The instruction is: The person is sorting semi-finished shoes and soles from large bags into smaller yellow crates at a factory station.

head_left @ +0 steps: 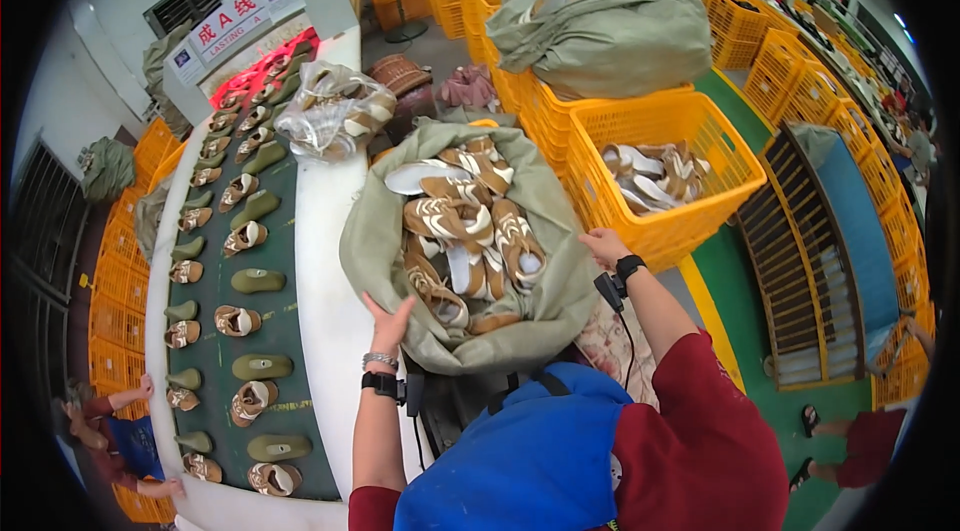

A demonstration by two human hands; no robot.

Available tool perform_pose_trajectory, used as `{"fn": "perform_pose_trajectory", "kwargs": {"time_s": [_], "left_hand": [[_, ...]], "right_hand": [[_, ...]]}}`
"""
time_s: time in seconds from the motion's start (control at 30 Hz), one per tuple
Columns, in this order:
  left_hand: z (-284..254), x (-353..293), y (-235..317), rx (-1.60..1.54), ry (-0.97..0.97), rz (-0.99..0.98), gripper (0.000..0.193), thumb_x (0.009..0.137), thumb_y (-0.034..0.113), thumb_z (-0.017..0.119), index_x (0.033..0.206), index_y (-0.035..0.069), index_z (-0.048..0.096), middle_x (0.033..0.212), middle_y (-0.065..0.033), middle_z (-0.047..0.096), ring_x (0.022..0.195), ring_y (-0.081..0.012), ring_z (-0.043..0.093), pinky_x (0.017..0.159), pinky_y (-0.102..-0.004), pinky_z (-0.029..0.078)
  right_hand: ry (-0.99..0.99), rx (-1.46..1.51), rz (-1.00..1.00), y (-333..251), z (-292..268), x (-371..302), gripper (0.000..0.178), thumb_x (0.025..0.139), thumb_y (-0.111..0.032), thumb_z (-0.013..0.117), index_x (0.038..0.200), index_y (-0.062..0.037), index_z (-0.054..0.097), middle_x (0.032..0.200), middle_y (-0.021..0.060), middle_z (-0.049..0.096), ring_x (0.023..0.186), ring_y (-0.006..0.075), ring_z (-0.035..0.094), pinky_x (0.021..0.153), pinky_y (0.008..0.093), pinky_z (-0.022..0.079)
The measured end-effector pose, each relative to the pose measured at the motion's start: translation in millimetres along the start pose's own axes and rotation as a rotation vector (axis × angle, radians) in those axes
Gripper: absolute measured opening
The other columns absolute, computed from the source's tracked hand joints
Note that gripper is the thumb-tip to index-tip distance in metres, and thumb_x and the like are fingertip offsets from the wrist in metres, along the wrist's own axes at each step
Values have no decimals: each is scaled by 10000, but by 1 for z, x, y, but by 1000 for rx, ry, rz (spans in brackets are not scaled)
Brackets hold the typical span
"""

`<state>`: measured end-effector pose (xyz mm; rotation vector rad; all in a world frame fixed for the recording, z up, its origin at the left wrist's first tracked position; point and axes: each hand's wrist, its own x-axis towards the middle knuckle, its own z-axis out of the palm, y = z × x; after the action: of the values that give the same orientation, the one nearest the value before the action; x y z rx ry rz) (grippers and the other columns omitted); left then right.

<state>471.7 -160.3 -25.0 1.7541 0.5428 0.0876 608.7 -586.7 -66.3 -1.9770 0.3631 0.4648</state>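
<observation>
A wide-mouthed grey-green cloth sack (358,253) stands in front of me, its rim rolled outward. Inside it lies a heap of brown and white shoes (450,218). At the near left of the sack, my left hand (388,323) rests against the cloth with thumb and forefinger spread; its other fingers are partly hidden. My right hand (605,248) is on the opposite side, fingers closed on the sack's edge.
Left of me, a dark green conveyor belt (285,331) carries rows of shoes and green shoe lasts. A clear plastic bag (325,116) sits on its white edge. Right stands a yellow crate (665,231) holding shoes. Another person (110,431) is across the belt.
</observation>
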Motion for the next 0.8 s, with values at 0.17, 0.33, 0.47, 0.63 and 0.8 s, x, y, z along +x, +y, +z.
{"fn": "perform_pose_trajectory", "kwargs": {"time_s": [0.17,0.33,0.47,0.63,0.8], "left_hand": [[-14,18,12,-261,274,-107,334,712,49,484,1027,-49,530,1019,-133,580,934,-213,559,836,-332,450],[-69,-44,100,-715,306,222,431,683,-5,390,1093,-45,517,1077,-134,569,982,-261,552,872,-366,440],[-82,-68,99,-735,382,217,405,701,45,411,1086,-42,501,1102,-136,556,1027,-272,529,911,-389,423],[-88,-81,85,-781,448,216,398,704,57,412,1082,-36,495,1102,-136,549,1033,-277,522,917,-389,414],[-97,-61,92,-726,500,194,334,711,40,423,1025,-23,515,1051,-115,556,987,-258,528,896,-369,417]], "right_hand": [[226,-73,-121,25,20,118,755,711,-430,678,1217,73,429,1125,216,535,1019,281,555,809,342,473],[48,-48,27,-4,54,132,1053,633,-515,678,1339,90,185,1332,275,341,1235,327,377,1005,353,329],[-130,112,-68,2,68,168,520,756,-206,612,1175,74,483,1147,197,544,1051,288,535,899,335,419],[-252,914,-47,-56,26,140,164,749,-44,478,839,15,600,795,70,603,722,175,582,703,300,472],[-341,1062,-373,-91,-26,33,269,773,-81,443,988,14,575,935,75,606,852,167,578,788,278,462]]}}
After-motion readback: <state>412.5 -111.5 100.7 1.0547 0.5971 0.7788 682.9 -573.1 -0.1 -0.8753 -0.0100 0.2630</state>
